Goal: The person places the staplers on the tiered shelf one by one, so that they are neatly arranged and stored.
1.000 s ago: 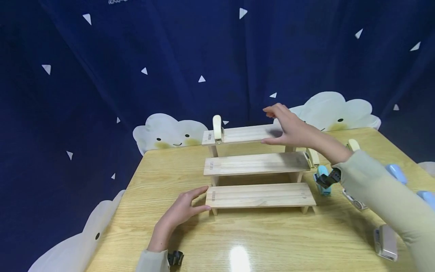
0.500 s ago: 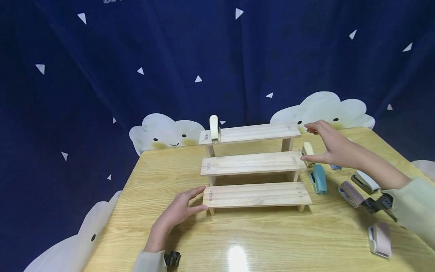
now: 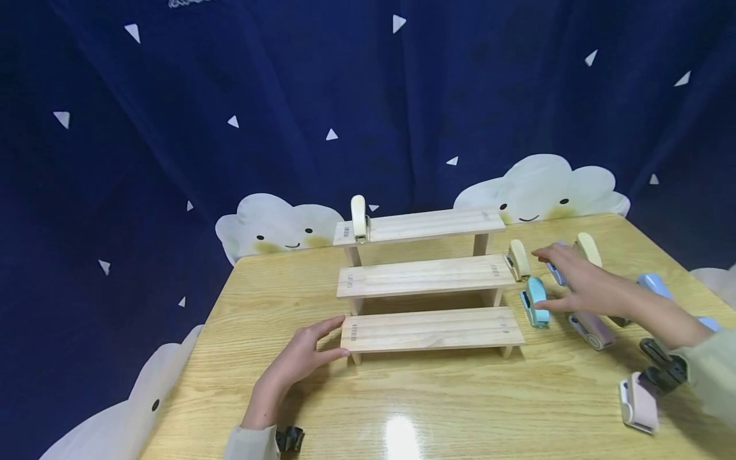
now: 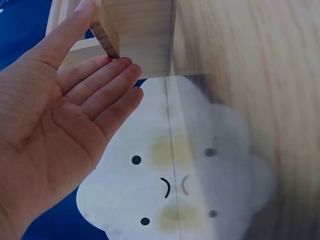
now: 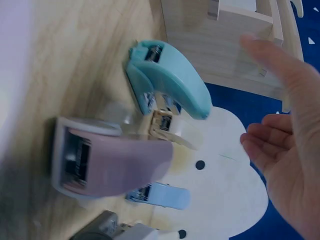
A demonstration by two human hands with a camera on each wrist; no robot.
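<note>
My left hand (image 3: 299, 354) holds the left end of the lowest board of a three-tier wooden shelf (image 3: 431, 329), thumb at the front corner and index finger at the back. In the left wrist view, that board end (image 4: 107, 32) lies between thumb and fingers. My right hand (image 3: 586, 284) hovers over the staplers right of the shelf, thumb and fingers spread, holding nothing. Its thumb is near a turquoise stapler (image 3: 536, 301); the right wrist view shows a gap between hand and turquoise stapler (image 5: 175, 80). A cream stapler (image 3: 359, 217) stands on the top board's left end.
Near the right hand are a cream stapler (image 3: 519, 259), another cream one (image 3: 588, 248), a mauve stapler (image 3: 592, 330) and blue staplers (image 3: 654, 285). A pale pink stapler (image 3: 639, 404) lies nearer the front. A dark blue curtain (image 3: 287, 96) hangs behind the table (image 3: 276, 287).
My right hand has moved from above the top board's right end, right and down to the staplers. The left hand stays at the lowest board. The head view has shifted slightly.
</note>
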